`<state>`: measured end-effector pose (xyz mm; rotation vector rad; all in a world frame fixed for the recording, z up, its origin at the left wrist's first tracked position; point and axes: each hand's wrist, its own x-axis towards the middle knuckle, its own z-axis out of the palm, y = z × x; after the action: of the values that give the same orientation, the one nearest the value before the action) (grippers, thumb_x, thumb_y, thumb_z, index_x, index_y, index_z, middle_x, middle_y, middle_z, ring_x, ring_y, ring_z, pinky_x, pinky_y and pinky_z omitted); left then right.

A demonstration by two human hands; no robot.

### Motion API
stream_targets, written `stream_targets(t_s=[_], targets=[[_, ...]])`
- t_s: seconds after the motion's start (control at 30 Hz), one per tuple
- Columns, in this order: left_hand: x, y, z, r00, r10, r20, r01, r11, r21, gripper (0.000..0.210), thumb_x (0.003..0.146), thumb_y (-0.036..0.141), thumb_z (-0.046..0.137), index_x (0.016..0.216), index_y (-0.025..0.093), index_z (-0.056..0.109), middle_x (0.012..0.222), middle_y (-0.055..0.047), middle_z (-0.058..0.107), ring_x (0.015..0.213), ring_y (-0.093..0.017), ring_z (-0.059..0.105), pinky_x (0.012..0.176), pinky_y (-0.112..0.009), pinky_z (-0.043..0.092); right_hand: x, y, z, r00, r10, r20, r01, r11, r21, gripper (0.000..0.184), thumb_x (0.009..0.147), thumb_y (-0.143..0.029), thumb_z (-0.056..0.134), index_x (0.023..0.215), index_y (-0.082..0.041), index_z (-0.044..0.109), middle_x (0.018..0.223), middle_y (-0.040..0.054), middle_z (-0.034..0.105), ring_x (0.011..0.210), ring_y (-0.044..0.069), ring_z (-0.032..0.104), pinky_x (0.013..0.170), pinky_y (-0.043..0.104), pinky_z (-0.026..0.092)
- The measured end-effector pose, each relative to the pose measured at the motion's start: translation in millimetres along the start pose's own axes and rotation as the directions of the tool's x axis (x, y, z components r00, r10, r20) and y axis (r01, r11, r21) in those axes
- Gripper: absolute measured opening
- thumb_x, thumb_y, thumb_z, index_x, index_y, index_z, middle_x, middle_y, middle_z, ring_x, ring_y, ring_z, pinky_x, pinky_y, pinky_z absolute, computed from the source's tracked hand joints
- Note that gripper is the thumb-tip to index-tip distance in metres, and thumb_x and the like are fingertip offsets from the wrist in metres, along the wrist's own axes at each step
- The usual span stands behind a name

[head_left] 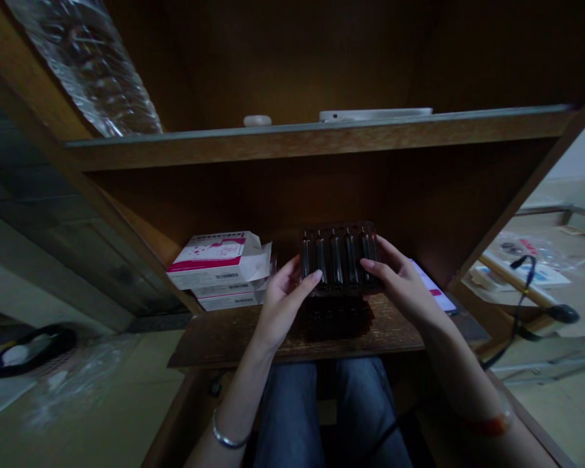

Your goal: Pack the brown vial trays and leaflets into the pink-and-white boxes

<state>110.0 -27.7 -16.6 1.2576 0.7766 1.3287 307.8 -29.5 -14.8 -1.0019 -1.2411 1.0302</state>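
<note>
Between my two hands I hold up a tray of dark ampoules [335, 257], several slim bottles lying side by side in clear plastic. At its lower left, my left hand [285, 292] grips the edge, thumb across the front. On the opposite side my right hand [403, 278] pinches the right edge, with the thumb over the last bottle. Just below, a second dark tray [341, 320] lies on the wooden shelf board [238, 335]. Left of my left hand sits a stack of white and pink boxes [214, 266]; the top one has its end flap open.
A phone [436, 289] with a lit screen lies behind my right hand. On the upper shelf [292, 146] are a flat white device [375, 115], a small white object [257, 121] and a clear plastic bottle [90, 71]. A pole with a strap [531, 292] stands at right.
</note>
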Motion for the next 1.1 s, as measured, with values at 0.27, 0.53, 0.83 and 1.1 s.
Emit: stream_targets(t_s=[0.27, 0.53, 0.83, 1.1], targets=[[2, 8, -0.1, 1.0, 0.015, 0.001, -0.015, 0.996, 0.09, 0.043, 0.069, 0.024, 0.084, 0.109, 0.018, 0.069, 0.117, -0.006, 0.074, 0.112, -0.024, 0.067, 0.103, -0.039, 0.052, 3, 3, -11, 0.98, -0.157, 0.118, 0.161, 0.987, -0.018, 0.065, 0.081, -0.036, 0.075, 0.141, -0.033, 0.051, 0.144, 0.002, 0.057, 0.132, 0.021, 0.054, 0.115, 0.041, 0.041], [12, 12, -8.6, 0.937, 0.309, 0.162, -0.346, 0.877, 0.333, 0.053, 0.07, 0.021, 0.085, 0.118, 0.021, 0.062, 0.127, -0.009, 0.067, 0.12, -0.024, 0.062, 0.111, -0.042, 0.044, 1, -5, -22, 0.927, -0.309, 0.213, 0.357, 0.899, -0.253, 0.074, 0.079, -0.031, 0.079, 0.146, -0.031, 0.046, 0.132, 0.0077, 0.062, 0.117, 0.025, 0.062, 0.104, 0.046, 0.05], [11, 12, -8.6, 0.884, 0.405, 0.236, -0.465, 0.815, 0.345, 0.05, 0.074, 0.018, 0.081, 0.12, 0.023, 0.062, 0.137, -0.011, 0.061, 0.132, -0.027, 0.054, 0.117, -0.049, 0.037, 4, 2, -19, 0.826, -0.534, 0.182, 0.564, 0.783, -0.261, 0.044, 0.08, -0.018, 0.075, 0.12, -0.03, 0.064, 0.122, 0.0057, 0.065, 0.119, 0.025, 0.059, 0.103, 0.045, 0.048], [9, 6, -2.9, 0.991, 0.134, -0.008, -0.129, 0.966, 0.226, 0.087, 0.069, 0.025, 0.084, 0.145, 0.029, 0.04, 0.129, -0.009, 0.065, 0.12, -0.027, 0.062, 0.107, -0.05, 0.048, 3, 5, -18, 0.81, -0.575, 0.111, 0.584, 0.775, -0.243, 0.044, 0.079, -0.019, 0.074, 0.12, -0.03, 0.063, 0.123, 0.0074, 0.063, 0.122, 0.027, 0.057, 0.1, 0.046, 0.052]])
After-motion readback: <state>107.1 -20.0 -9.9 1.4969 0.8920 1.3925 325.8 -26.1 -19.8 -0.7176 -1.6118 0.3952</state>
